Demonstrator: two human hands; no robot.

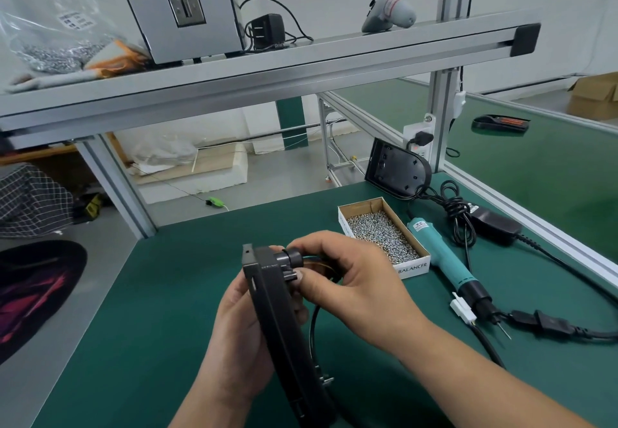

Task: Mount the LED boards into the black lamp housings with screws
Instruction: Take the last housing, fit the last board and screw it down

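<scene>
The left hand [240, 337] grips the flat black plastic lamp housing [276, 320] on edge above the green bench mat [167, 294] while the right hand [354, 273] pinches its round black cable fitting [294, 256]; twisting too hard could wrench the housing loose or strain the wires [320, 263].

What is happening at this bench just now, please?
A person holds a black lamp housing on its edge above the green table. The left hand supports it from the left; the right hand pinches a round black fitting at its upper end. The box of screws and the teal electric screwdriver lie on the table to the right, untouched, so no screw is being driven.
</scene>
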